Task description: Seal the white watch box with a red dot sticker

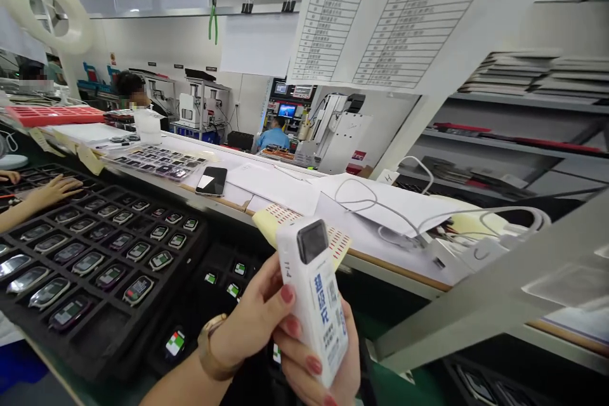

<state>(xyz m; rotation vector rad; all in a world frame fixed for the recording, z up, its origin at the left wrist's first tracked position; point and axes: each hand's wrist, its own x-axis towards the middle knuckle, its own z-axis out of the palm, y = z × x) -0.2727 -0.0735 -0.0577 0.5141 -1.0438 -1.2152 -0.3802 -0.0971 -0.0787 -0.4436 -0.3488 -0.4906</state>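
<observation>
- Left hand [266, 323] is clamped around a white handheld device [316, 304].
- Right hand is out of view.
- Black compartment tray [102, 336] of small screens sits left of the device.

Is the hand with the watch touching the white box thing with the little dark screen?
Touching. The head view shows the left hand wrapped around the white rectangular plastic device, thumb pressed on its front.

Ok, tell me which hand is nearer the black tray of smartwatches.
Left. The left hand, at the left edge of the white handheld device, sits just right of the black tray; the right hand wraps the device from behind, farther right.
</observation>
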